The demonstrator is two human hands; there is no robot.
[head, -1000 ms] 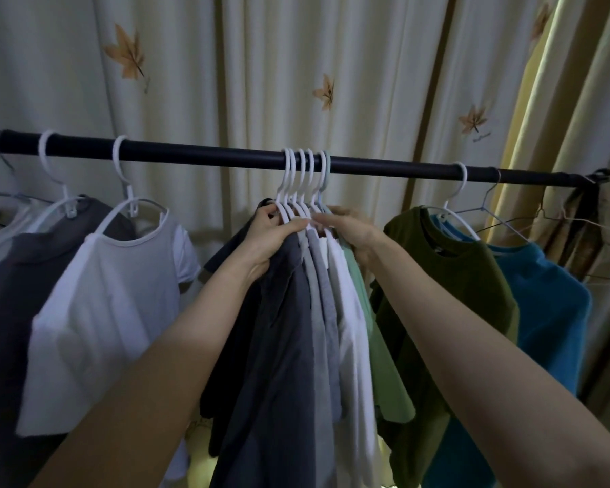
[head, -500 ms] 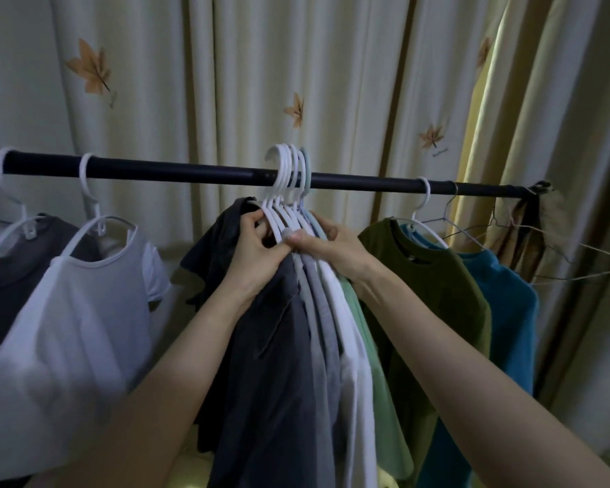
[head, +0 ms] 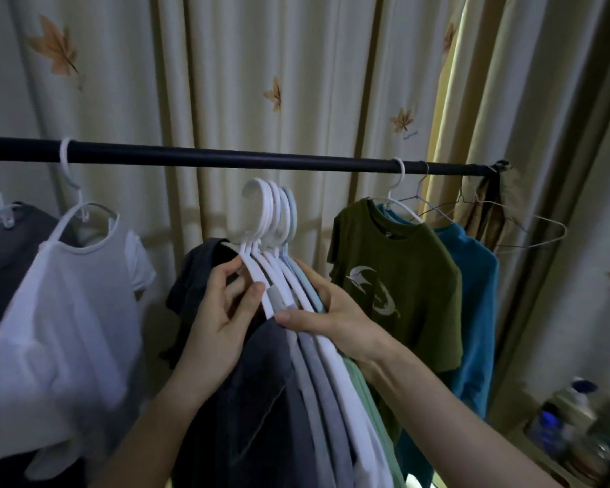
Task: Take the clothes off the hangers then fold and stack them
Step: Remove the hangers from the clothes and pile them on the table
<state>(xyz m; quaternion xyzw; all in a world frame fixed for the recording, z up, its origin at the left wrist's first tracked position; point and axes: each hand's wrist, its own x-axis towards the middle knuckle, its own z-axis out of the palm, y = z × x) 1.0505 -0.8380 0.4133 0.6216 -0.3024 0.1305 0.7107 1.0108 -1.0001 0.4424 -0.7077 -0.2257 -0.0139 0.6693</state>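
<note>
Rod (head: 198,158): I see dark, smooth, faintly glossy metal.
Bunched hangers (head: 273,220): smooth white plastic.
Shirts (head: 261,399): soft matt cloth.
Curtain (head: 226,82): matt fabric.

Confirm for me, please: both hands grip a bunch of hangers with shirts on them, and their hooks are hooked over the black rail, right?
Not quite. The head view shows both the left hand and right hand gripping the bunch of hangers with shirts on them, but their hooks sit below the black rail, lifted clear of it, not hooked over it.

hangers (head: 272,220) – white bunch, hooks below rod | clothes (head: 296,399) – dark, grey, white, green, hanging
</note>
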